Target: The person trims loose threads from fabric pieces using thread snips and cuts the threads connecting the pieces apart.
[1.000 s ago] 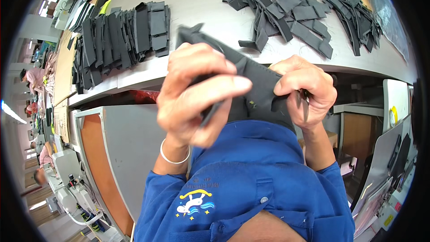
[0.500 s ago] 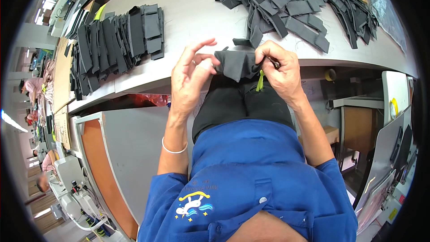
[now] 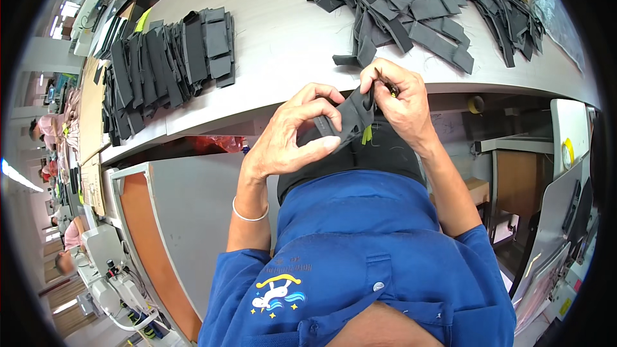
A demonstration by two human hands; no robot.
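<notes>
A dark grey fabric piece [image 3: 353, 117] is held up between my hands, just in front of the table's near edge. The fingers and thumb of my left hand [image 3: 295, 130] close around its left end. Its upper right corner is pinched by my right hand [image 3: 402, 93]. Tucked in that same palm is a small dark tool, mostly hidden, so its kind cannot be made out. Below the fabric, near the right hand, hangs a bright yellow-green strip [image 3: 367, 135]; what it is fixed to is hidden.
Stacked grey fabric pieces [image 3: 173, 58] stand in rows on the table [image 3: 270, 32] at left. A loose heap of similar pieces [image 3: 411, 9] lies at far right, beside another pile [image 3: 498, 6] and clear plastic [image 3: 553, 13]. A grey board [image 3: 199, 218] is below left.
My left hand has moved down and right from spread fingers to gripping the fabric's left end. The fabric has tilted and folded. My right hand keeps its pinch.
</notes>
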